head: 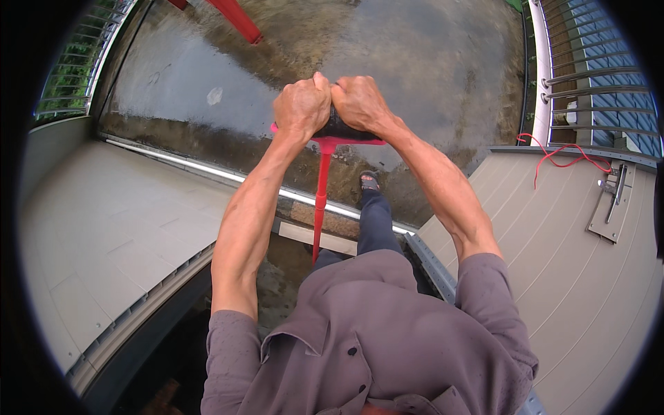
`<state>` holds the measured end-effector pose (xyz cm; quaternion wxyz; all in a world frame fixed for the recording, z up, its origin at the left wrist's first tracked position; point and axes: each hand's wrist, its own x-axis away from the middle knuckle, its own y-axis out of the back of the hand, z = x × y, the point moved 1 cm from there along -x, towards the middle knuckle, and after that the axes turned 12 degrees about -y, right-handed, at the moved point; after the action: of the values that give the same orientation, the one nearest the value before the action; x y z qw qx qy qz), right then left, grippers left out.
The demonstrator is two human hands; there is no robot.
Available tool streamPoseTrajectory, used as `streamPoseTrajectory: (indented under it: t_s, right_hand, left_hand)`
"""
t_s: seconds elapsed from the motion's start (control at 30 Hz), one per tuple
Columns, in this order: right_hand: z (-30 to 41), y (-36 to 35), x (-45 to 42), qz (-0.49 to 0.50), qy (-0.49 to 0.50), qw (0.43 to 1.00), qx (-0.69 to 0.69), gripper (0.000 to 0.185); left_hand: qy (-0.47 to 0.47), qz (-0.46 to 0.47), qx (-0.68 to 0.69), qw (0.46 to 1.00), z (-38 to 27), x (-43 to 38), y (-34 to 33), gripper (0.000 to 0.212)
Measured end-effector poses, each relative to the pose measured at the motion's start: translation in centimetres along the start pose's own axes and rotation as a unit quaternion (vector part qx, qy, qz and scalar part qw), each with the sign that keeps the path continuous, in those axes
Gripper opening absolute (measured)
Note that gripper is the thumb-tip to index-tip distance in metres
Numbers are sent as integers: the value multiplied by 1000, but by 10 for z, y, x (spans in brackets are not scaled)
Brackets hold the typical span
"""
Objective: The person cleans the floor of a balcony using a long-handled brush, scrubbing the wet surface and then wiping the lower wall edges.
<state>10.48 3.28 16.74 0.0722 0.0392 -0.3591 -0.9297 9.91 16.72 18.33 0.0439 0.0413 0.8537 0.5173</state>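
A floor-cleaning tool is held head up, its red pole [320, 194] running down towards my body. The head [342, 130] has a pink frame and a dark, wet-looking part; whether that part is bristle, cloth or sponge is unclear. My left hand [302, 106] is closed on the left part of the head, and my right hand [365, 104] grips it just to the right. The two fists touch or nearly touch at the middle. My fingertips are mostly hidden. The pole's lower end is out of sight by my clothing.
A wet concrete floor [436, 67] lies ahead, with a red post [238, 23]. A white rail [181, 162] edges the sill beside my sandalled foot [369, 180]. Grey panels flank me; the right door panel [519, 249] bears a latch [616, 194] and red cord [565, 162]. Metal railings stand both sides.
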Motion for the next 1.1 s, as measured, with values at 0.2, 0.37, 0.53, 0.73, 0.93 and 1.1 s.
streamPoseTrajectory:
  t_s: [0.2,0.37,0.53,0.73,0.93,1.1]
  right_hand:
    - [-2,-12,3,13,-65,997,-38,34]
    - [-17,-9,4,-11,-59,996,-68,31]
    - [-22,-13,20,38,-137,978,-151,37]
    - [-49,0,30,94,-235,932,-261,30]
    - [1,-4,45,198,-254,896,-307,28]
    - [29,-18,47,277,-269,852,-353,25]
  left_hand:
    - [7,-23,-14,1000,16,6,-13,56]
    - [-81,-57,-24,995,5,5,-23,51]
    - [-47,-69,132,988,13,19,-10,66]
    - [-31,-275,255,926,37,113,27,65]
    - [84,17,290,953,76,293,-78,85]
    - [207,-48,285,934,82,327,-125,52]
